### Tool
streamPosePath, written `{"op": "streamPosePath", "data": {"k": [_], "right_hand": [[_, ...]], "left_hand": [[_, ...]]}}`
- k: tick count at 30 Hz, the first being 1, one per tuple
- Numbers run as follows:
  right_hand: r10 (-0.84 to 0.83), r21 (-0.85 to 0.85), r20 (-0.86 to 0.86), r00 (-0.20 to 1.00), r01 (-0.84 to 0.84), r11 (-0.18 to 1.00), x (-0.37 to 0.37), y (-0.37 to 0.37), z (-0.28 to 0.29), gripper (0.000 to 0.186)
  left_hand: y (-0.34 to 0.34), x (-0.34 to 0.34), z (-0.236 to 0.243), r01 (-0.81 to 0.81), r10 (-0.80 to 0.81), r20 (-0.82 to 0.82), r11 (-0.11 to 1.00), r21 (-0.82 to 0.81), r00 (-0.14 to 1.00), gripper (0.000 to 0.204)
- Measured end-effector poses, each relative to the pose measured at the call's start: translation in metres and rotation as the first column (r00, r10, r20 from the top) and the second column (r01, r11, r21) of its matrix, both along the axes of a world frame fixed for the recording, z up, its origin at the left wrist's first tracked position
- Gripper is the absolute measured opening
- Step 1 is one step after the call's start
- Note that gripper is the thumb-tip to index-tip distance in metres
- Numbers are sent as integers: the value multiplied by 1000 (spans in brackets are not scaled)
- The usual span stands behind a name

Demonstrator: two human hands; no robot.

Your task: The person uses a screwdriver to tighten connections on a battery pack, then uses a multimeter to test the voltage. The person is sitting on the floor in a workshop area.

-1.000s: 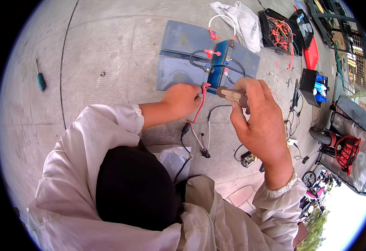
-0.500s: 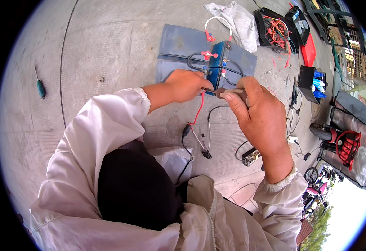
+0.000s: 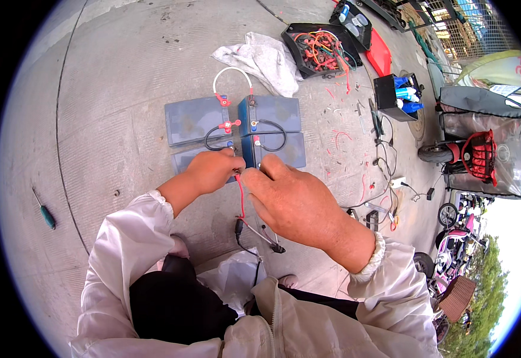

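Note:
Several grey batteries (image 3: pixel 195 122), some with blue sides, lie in two columns on the ground, joined by black jumper leads (image 3: pixel 283 135) and a white lead (image 3: pixel 232 69) with red terminal covers (image 3: pixel 223 101). My left hand (image 3: pixel 205 171) is closed at the lower-left battery's terminal, beside a red cable (image 3: pixel 241 198); what its fingertips pinch is hidden. My right hand (image 3: pixel 299 209) is curled over the same spot from the right, its fingertips touching or very near my left ones; its grip is hidden behind its back. The red cable runs down to black connectors (image 3: pixel 239 228).
A teal screwdriver (image 3: pixel 47 216) lies left. Beyond the batteries are a white cloth (image 3: pixel 257 59), a black case of wires (image 3: pixel 320 48) and a red lid (image 3: pixel 380 53). Right are a box with blue tubes (image 3: pixel 391 98), scattered cords, a power strip (image 3: pixel 397 182) and parked two-wheelers (image 3: pixel 451 250).
The view has shifted, so the batteries appear lower and further left. My right hand has turned inward over the terminal; the brown-handled tool it held earlier is now hidden.

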State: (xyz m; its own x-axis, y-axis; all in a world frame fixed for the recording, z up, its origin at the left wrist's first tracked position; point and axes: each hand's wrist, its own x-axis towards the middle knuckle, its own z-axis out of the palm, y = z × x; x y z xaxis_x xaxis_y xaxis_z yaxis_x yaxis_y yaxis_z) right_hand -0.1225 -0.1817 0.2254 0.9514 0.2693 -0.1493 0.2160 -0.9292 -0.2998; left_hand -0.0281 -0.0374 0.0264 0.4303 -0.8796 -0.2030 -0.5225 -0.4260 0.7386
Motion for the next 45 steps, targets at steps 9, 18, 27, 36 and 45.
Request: {"op": "streamPosePath", "data": {"k": [9,18,27,36,45], "right_hand": [[6,130,200,980,-33,991,-5,-4,-6,39],[70,46,155,985,-78,996,-2,-9,0,41],[-20,-22,-21,1000,20,1000,3,-5,10,31],[-11,-98,125,992,24,995,4,-7,2,41],[-56,-184,131,990,79,980,8,-11,4,43]], "left_hand": [[-5,-4,1,-81,80,-17,997,-17,997,15],[1,-3,-8,-119,122,22,987,-111,992,13],[6,-2,-12,-55,58,33,996,-68,998,11],[4,-1,-9,-54,56,16,995,-81,998,10],[1,-3,-6,-53,54,40,998,-38,998,13]]}}
